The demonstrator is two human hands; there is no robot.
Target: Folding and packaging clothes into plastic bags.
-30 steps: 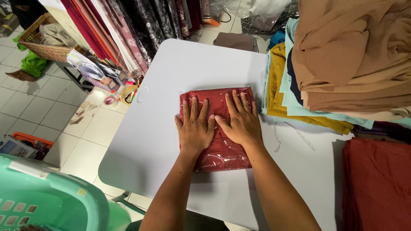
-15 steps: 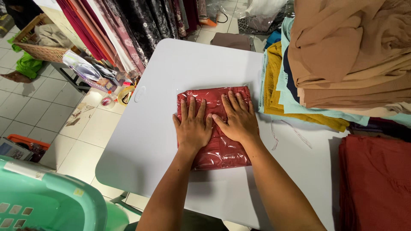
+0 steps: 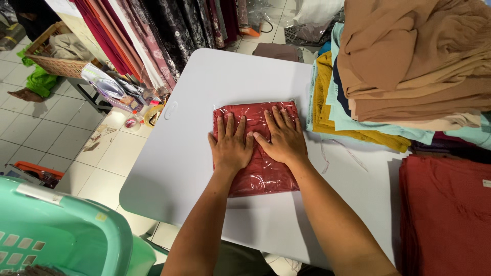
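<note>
- The desk (image 3: 204, 92) under your arms is a smooth white top with rounded corners, and it sits as it did a second ago.
- To your right, the tall stack of folded cloth (image 3: 409, 66) — tan on top, then pale mint, navy and mustard layers — has soft, drooping edges and lies just beside the packet.
- At your near right lies a rust-red pile of crinkled fabric (image 3: 445, 214), matte and finely textured.
- At lower left sits a mint-green plastic laundry basket (image 3: 61, 235), glossy, with slotted walls.
- The folded red cloth in a clear plastic bag (image 3: 258, 171) lies flat near the middle of the desk, roughly square, its film shiny and wrinkled; it has not shifted since the earlier frames.
- Your left hand (image 3: 231, 145) and your right hand (image 3: 282, 139) stay pressed flat on the packet, palms down, fingers spread wide, thumbs nearly touching — gripping nothing, in the same pose as before.
</note>
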